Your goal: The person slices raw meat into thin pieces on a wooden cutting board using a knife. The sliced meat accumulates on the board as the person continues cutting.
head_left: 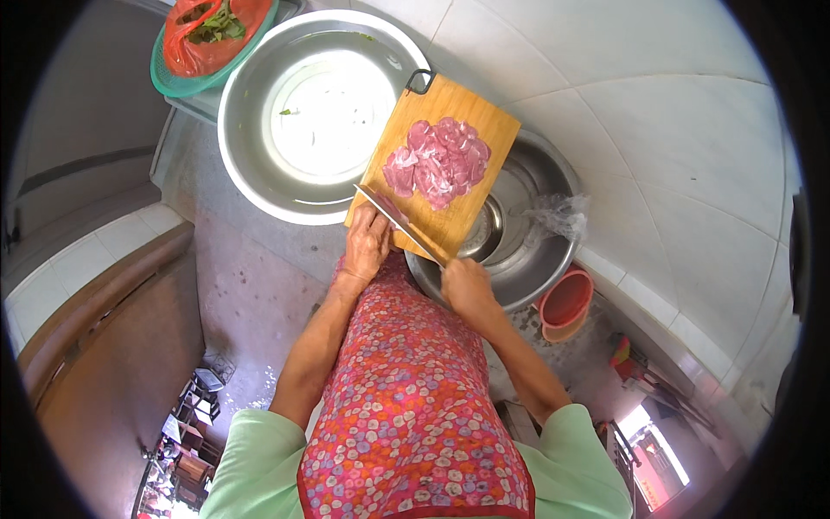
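A wooden cutting board [471, 108] with a dark handle lies across the rims of two metal basins. Thin slices of raw pink meat [441, 160] are heaped on its middle. My right hand [469, 288] is closed round the handle of a kitchen knife [404, 226], whose blade slants across the board's near left corner. Just left of the blade, my left hand [369, 242] presses its bent fingers on a piece of meat at the board's edge. Most of that piece is hidden by the fingers and the blade.
Water and green leaf bits are in the left metal basin [232, 121]. The right basin [566, 173] holds a smaller metal bowl [494, 232] and a clear plastic bag [562, 216]. A green basket [164, 80] carries a red bag [186, 48] of greens. Red buckets [566, 303] stand lower right.
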Available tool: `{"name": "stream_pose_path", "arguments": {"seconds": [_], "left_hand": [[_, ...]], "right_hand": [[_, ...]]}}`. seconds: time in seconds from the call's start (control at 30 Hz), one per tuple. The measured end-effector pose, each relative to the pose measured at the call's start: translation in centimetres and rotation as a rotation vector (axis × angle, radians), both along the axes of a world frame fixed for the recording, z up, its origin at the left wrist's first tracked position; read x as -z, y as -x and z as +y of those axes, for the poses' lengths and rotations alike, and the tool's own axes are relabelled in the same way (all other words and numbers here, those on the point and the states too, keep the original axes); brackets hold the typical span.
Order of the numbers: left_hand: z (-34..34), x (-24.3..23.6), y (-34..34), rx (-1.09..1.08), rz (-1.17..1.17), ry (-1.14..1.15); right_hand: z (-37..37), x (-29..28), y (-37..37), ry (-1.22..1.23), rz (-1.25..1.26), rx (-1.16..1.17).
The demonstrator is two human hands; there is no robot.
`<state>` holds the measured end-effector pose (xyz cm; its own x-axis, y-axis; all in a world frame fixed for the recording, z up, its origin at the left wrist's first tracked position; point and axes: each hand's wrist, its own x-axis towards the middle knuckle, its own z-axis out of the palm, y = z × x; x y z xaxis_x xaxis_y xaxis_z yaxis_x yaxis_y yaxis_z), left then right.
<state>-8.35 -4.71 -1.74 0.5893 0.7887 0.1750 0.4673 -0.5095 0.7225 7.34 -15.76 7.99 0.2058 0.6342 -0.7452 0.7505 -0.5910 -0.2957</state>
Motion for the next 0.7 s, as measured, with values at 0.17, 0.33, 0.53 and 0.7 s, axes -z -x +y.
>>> {"name": "stream_pose_path", "arguments": {"seconds": [0.17, 0.33, 0.53, 0.7], "left_hand": [[-0.1, -0.1, -0.1, 0.008, -0.021, 0.034], [0.2, -0.3, 0.1, 0.002, -0.008, 0.028], [-0.5, 0.1, -0.1, -0.024, -0.003, 0.026], [-0.7, -0.1, 0.0, 0.005, 0.027, 0.052]], "right_hand": [[0.4, 0.0, 1.0, 0.089, -0.014, 0.007], [5.8, 2.3, 2.7, -0.16, 0.013, 0.051], [-0.6, 2.7, 2.7, -0.006, -0.061, 0.14], [1.5, 3.9, 4.0, -0.182, -0.057, 0.098]]}}
